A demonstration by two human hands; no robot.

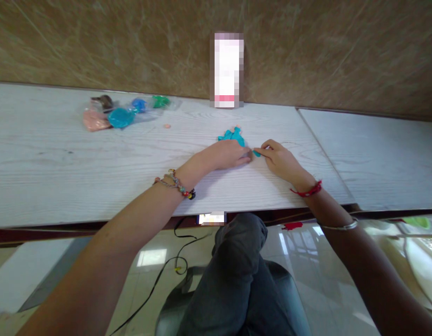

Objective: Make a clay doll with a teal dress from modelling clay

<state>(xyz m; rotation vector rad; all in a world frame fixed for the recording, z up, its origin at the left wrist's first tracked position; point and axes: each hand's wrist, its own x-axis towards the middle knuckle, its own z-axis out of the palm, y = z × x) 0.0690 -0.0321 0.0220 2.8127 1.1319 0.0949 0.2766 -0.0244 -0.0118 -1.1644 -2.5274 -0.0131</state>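
Observation:
A flat turquoise shape of modelling clay [234, 135] with several lobes and small peach bits at its top lies on the white tabletop. My left hand [228, 154] rests just below this shape and covers its lower edge. Its fingers are bent and drawn together, and whatever may be in them is hidden. Beside it on the right, my right hand [281, 161] has its fingertips at a small turquoise clay piece [257, 153], which seems pinched there. The fingertips of both hands nearly meet.
Plastic bags of clay lie at the back left: peach [95, 120], brown [106, 102], turquoise [121, 118], blue [138, 105] and green [161, 101]. A peach clay bit [167, 126] is nearby. A blurred-out bright phone-like rectangle [226, 70] leans on the wall.

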